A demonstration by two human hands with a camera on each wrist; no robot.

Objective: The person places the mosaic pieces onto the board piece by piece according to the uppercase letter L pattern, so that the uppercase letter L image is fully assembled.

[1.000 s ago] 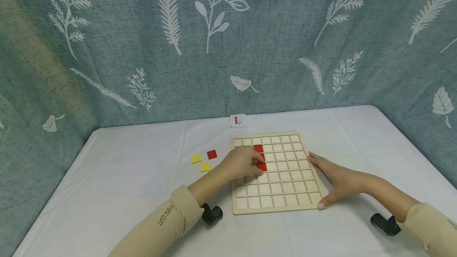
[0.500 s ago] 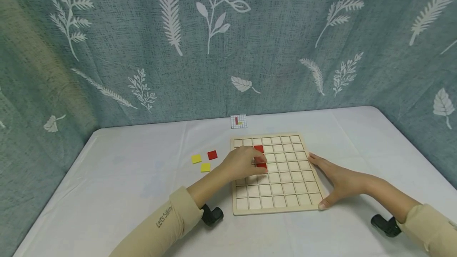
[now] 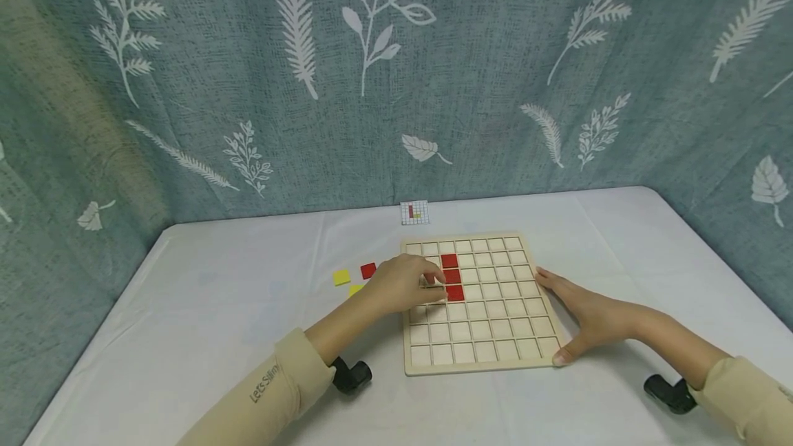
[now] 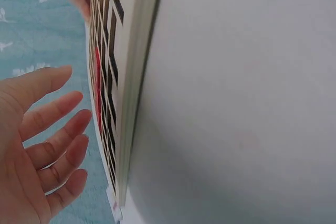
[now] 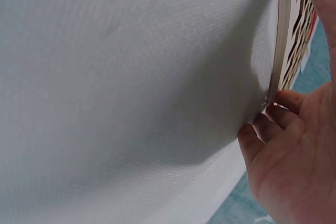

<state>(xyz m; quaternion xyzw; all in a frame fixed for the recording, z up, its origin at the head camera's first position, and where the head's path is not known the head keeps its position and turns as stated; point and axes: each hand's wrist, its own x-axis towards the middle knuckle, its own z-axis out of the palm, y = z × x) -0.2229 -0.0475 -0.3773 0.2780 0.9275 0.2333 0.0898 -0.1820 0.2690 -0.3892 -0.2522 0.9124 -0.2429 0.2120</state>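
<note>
A wooden grid board [image 3: 495, 365] lies flat on the white table. Three red square tiles [image 3: 455, 293] sit in one column of its cells in the head view. My left hand [image 3: 403, 284] hovers over the board's left part, just left of that column. In the left wrist view its fingers [image 4: 58, 145] are loosely bent and apart, with nothing between them. At the board's right side my right hand [image 3: 591, 315] rests with spread fingers. The thumb lies at the near corner and the fingertips touch the edge, also seen from below in the right wrist view.
Left of the board lie a yellow tile [image 3: 341, 277], a loose red tile [image 3: 368, 270] and a second yellow tile [image 3: 355, 290], partly hidden by the left arm. A small printed grid card [image 3: 414, 213] lies behind the board. A leaf-patterned curtain [image 3: 471, 88] hangs behind the table.
My left hand has drawn back to the left from the red tiles, so all three now show. Its forearm covers part of a yellow tile. The right hand stays at the board's edge.
</note>
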